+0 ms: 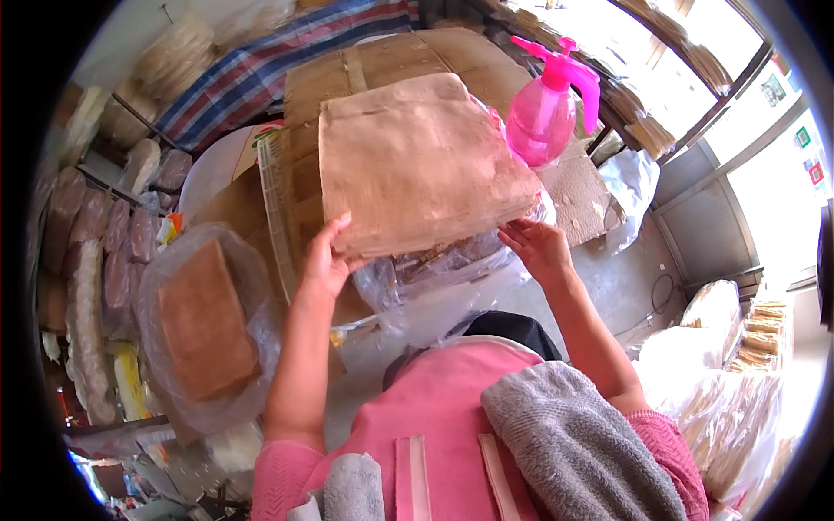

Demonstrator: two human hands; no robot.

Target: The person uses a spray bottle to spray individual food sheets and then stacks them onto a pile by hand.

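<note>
A thick stack of thin brown sheets [417,165] is in front of me, above a plastic-lined heap at the near side of the cardboard. My left hand [330,259] grips its near left corner, the thumb on top and the fingers partly hidden beneath. At the near right corner, my right hand [540,250] holds the edge between thumb and fingers. Clear plastic sheeting [434,300] bunches below the stack's near edge. What the sheets are made of, I cannot tell.
Beyond the stack's right side stands a pink spray bottle [543,117] on flattened cardboard [391,61]. A second brown stack [208,321] lies in clear plastic at the left. Shelves with wrapped bundles [91,217] line the left wall, and plastic-covered piles [721,399] stand at right.
</note>
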